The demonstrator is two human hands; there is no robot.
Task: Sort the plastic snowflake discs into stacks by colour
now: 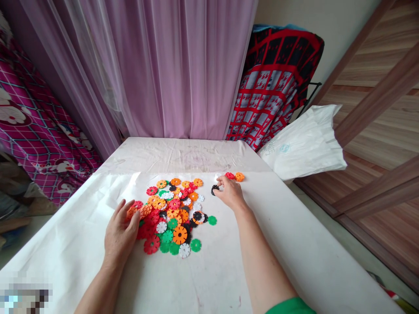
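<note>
A loose heap of plastic snowflake discs (180, 234) in red, orange, green, white and black lies on the white-covered table. My left hand (120, 233) rests at the heap's left edge, its thumb and fingers apart around some orange and red discs. Right of the heap, my right hand (231, 192) pinches a black snowflake disc (214, 189) between thumb and fingertips, close to the tabletop. Just beyond that hand are a red disc (229, 175) and an orange disc (240, 177). A white piece (217, 176) shows partly behind its fingers.
The table (203, 283) has a white cover with creases. At its far edge hang purple curtains (190, 69). A white bag (307, 144) stands by the right edge, near a red patterned cloth (262, 91). Wooden doors (382, 109) are farther right.
</note>
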